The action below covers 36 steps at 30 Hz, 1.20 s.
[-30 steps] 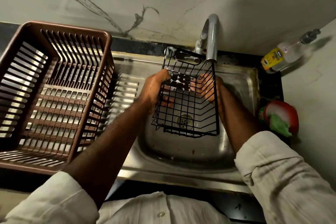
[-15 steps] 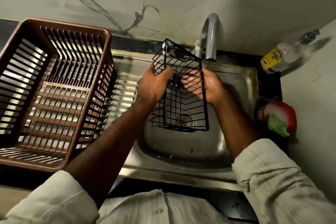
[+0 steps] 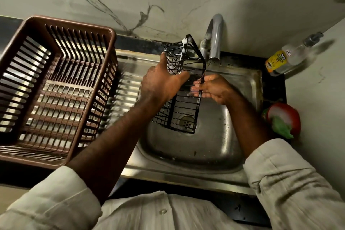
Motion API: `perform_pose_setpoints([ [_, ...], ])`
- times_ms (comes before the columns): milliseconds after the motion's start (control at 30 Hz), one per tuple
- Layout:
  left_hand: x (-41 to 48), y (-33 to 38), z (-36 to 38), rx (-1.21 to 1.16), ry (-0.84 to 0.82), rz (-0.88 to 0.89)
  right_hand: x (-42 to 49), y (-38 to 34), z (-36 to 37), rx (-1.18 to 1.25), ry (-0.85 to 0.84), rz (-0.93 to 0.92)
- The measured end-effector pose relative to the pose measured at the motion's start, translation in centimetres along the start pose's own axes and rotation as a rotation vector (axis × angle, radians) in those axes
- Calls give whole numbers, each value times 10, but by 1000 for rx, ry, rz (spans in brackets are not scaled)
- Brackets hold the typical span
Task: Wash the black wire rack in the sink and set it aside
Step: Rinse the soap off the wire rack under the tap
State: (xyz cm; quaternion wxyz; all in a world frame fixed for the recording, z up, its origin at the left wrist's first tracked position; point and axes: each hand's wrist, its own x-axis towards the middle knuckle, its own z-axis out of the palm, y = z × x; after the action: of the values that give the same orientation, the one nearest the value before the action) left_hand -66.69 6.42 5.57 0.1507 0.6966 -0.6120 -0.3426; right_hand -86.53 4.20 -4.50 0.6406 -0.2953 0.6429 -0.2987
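The black wire rack point(image 3: 183, 106) hangs tilted over the steel sink point(image 3: 214, 147), just below the tap point(image 3: 214, 39). White foam clings to its upper corner. My left hand point(image 3: 160, 84) grips the rack's left side near the top, fingers curled over the wires. My right hand point(image 3: 214, 87) holds the rack's right edge, fingers reaching through into the wires. A thin stream of water from the tap meets the rack by my right hand. The drain shows through the rack's lower wires.
A large brown plastic dish basket point(image 3: 54, 87) stands on the ribbed drainboard point(image 3: 127, 87) to the left. A dish soap bottle point(image 3: 285, 56) lies at the back right. A red and white tub with a green scrubber point(image 3: 283, 119) sits right of the sink.
The rack has turned further edge-on and shifted up and left under the tap. My left hand moved higher on its left side; my right hand now holds the right edge.
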Motion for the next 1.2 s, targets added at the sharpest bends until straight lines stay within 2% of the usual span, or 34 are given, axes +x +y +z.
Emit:
perform_pose_setpoints([
  [167,-5,2,-5,-64,-34,-19,4,-6,-2,-97,158,2],
  [267,-3,4,-7,-45,-47,-22,14,-6,0,5,255,-32],
  [367,2,1,-6,9,-42,-12,25,-7,1,261,267,-68],
  [467,5,-1,-5,11,-18,-17,26,-16,4,718,277,-56],
  [533,4,-1,-3,13,-12,-34,28,-24,8,1014,348,-43],
  [600,5,-1,-3,14,-3,-45,35,-29,15,1164,423,-72],
  [700,7,-2,-6,14,8,-61,46,-34,25,1189,496,-126],
  [967,12,-2,-17,-43,12,-88,57,-44,38,1237,564,-181],
  [1100,12,-2,-17,-57,-7,-93,60,-40,41,1029,655,-180],
  [1200,10,-1,-14,-77,-1,-84,64,-36,39,743,707,-202],
])
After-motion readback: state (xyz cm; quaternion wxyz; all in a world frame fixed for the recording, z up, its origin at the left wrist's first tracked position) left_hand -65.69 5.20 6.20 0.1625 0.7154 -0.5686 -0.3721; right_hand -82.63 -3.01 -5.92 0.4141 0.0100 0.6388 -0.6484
